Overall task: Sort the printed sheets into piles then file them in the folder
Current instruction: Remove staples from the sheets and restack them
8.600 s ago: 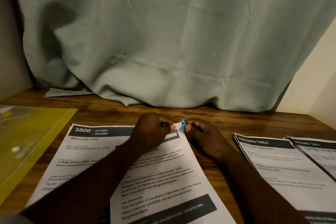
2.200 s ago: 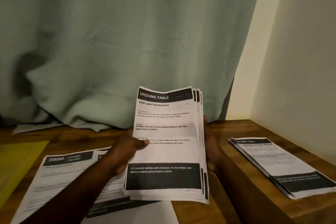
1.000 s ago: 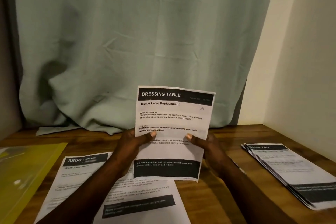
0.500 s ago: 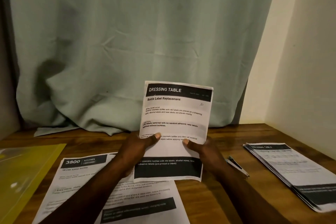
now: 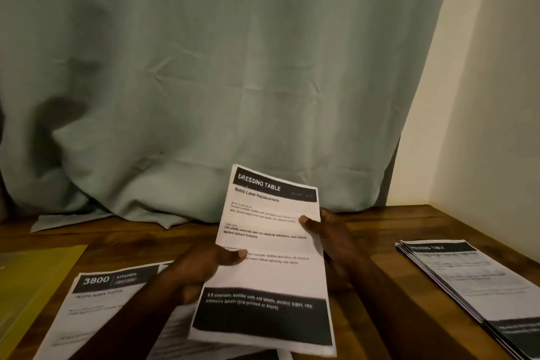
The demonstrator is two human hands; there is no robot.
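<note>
Wood surface (image 5: 380, 225) in a corner, grey-green curtain (image 5: 204, 82) behind, cream wall (image 5: 485, 96) to the right. Both hands are up off the surface holding the DRESSING TABLE sheet (image 5: 271, 278), print facing the camera.

- Left hand (image 5: 201, 269): pinches the left edge about halfway up, thumb on the front, fingers curled behind.
- Right hand (image 5: 330, 238): pinches the right edge higher up, thumb on the front, fingers hidden behind the paper.
- Could be several sheets in the grip; the bottom edge is too blurred to tell.
- KITCHEN pile (image 5: 96, 295): flat on the surface, below and left of the left fingers, partly under that forearm.
- Yellow folder (image 5: 35, 280): further left of the left fingers, at the frame edge.
- Side pile (image 5: 467, 280): fanned sheets with the same header, flat, well right of the right fingers.
</note>
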